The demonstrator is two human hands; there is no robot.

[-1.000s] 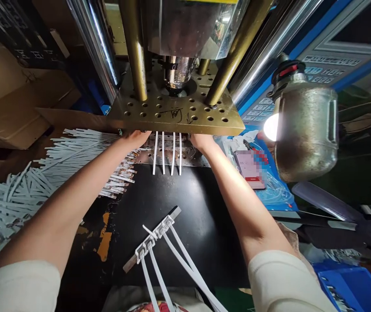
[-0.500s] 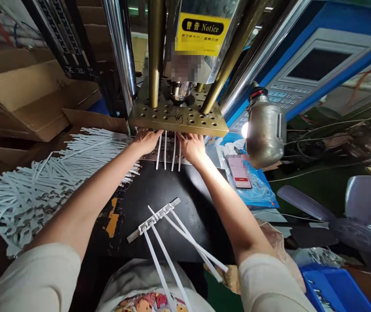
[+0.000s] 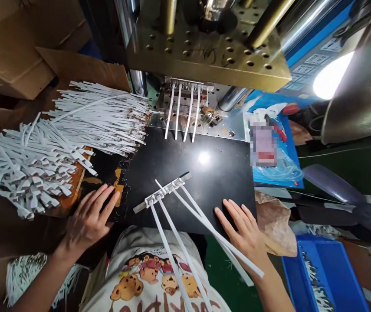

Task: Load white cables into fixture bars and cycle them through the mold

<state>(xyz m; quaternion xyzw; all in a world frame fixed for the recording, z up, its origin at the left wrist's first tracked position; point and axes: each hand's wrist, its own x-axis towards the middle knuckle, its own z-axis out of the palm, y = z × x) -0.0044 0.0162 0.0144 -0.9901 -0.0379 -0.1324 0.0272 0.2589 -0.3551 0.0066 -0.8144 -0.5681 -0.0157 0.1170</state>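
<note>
My left hand (image 3: 89, 219) rests with its fingers apart at the table's front left edge, holding nothing. On the right edge, my right hand (image 3: 242, 227) lies palm down with fingers spread, close to the loose ends of white flat strips. Between the hands a narrow metal bar fixture (image 3: 187, 177) lies slanted on the black table (image 3: 227, 173). Several white strips (image 3: 169, 242) run from it toward my body, some hanging over the edge. A second bar fixture (image 3: 188, 82) sits under the press plate (image 3: 205, 56), its white strips (image 3: 190, 115) pointing toward me.
A large heap of white strips with metal ends (image 3: 97, 117) covers the left side. A lamp (image 3: 361, 78) hangs at the right, above a phone (image 3: 263, 145) on blue packaging. Lower right are a fan (image 3: 331, 186) and a blue bin (image 3: 344, 268). Cardboard boxes (image 3: 16, 56) stand upper left.
Both hands have drawn back from under the press plate to the table's front edge and let go there. The view has tilted downward, so the second bar fixture now shows.
</note>
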